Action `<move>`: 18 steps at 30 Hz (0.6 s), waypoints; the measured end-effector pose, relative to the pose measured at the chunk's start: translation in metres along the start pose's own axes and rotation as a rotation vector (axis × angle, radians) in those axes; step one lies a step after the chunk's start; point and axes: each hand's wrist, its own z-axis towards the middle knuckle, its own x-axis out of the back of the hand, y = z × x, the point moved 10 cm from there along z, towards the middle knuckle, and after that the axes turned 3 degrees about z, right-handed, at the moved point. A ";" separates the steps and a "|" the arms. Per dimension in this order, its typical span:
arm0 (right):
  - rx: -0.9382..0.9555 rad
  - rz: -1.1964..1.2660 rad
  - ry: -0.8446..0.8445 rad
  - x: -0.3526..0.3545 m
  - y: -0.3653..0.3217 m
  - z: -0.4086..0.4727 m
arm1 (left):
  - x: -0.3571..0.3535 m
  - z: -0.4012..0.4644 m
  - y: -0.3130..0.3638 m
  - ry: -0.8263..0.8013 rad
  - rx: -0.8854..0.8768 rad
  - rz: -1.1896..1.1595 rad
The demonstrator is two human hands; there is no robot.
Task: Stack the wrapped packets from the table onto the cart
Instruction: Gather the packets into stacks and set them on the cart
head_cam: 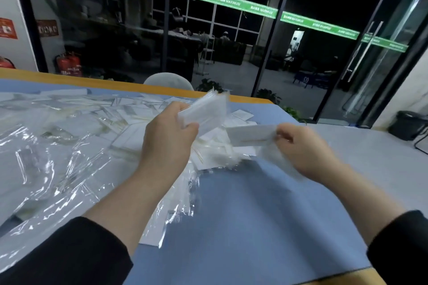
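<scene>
Left hand (170,136) fingers grip a packet stack (203,111); right hand (298,148) fingers pinch one packet (251,134).

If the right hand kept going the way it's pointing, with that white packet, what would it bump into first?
Probably the bundle of packets gripped in the left hand. The right hand points its single packet leftward at it, though motion blur leaves depth unclear.
</scene>
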 end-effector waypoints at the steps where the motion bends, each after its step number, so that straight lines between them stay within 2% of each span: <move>1: 0.032 0.085 -0.013 0.007 -0.006 -0.002 | 0.003 0.001 -0.001 0.016 0.008 -0.018; 3: 0.091 0.229 -0.063 0.015 -0.016 -0.003 | 0.009 0.003 -0.004 0.052 0.029 -0.047; 8: 0.219 0.393 -0.086 0.011 -0.042 0.006 | 0.014 0.009 -0.018 0.077 0.100 -0.122; 12: 0.210 0.260 -0.172 -0.037 -0.037 0.013 | 0.004 0.008 -0.024 0.009 0.113 -0.133; 18: 0.274 0.219 -0.137 -0.053 -0.028 0.008 | -0.014 0.003 -0.023 -0.137 0.117 -0.103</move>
